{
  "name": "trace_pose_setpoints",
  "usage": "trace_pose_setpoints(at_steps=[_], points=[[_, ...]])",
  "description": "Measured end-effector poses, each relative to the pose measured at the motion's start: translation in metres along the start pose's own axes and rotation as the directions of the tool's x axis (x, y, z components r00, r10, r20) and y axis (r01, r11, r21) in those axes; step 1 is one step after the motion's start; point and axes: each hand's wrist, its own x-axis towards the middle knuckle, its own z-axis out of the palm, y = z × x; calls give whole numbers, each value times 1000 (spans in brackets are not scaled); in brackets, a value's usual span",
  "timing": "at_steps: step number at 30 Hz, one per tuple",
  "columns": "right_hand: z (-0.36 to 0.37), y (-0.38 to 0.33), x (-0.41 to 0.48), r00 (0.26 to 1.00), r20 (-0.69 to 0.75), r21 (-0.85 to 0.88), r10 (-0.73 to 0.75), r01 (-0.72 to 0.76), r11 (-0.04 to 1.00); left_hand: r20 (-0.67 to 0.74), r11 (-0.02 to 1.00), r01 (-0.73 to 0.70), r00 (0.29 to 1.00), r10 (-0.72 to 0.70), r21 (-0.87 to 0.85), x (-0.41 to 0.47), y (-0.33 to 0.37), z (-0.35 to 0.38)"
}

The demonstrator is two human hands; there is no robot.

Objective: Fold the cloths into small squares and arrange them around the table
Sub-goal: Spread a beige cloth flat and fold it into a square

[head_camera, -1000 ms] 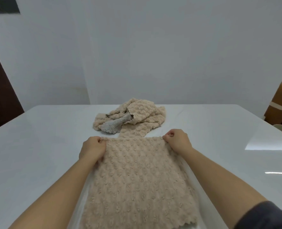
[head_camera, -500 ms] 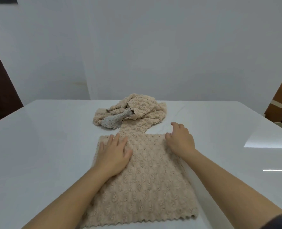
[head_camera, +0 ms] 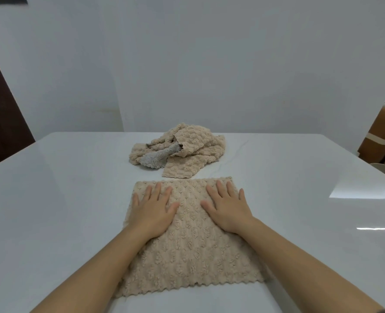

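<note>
**A:** Which step is this?

**B:** Smoothing, I'd say. The left hand (head_camera: 152, 211) and right hand (head_camera: 228, 208) lie flat on the beige cloth (head_camera: 191, 251), fingers (head_camera: 157, 190) spread and straight, pinching nothing. The cloth sits under the fingers and runs back past the wrists on the table (head_camera: 63, 199).

**A:** And next?

**B:** Probably a fold, which means pinching the corners just outside the fingertips. The unfolded pile (head_camera: 187, 147) lies just beyond the fingertips.
</note>
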Motion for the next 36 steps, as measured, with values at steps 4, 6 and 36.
trace_pose_setpoints(at_steps=[4,6,36], points=[[-3,6,-11,1000,-28,23,7,-6,1000,-92,1000,18,996,-17,2,-5,2,-1],[-4,6,-20,997,-74,4,-1,1,1000,-119,1000,-24,993,23,-10,-15,7,-2],[10,-54,-44,985,7,-11,-173,173,985,11,998,-67,998,67,19,-76,-20,-1]])
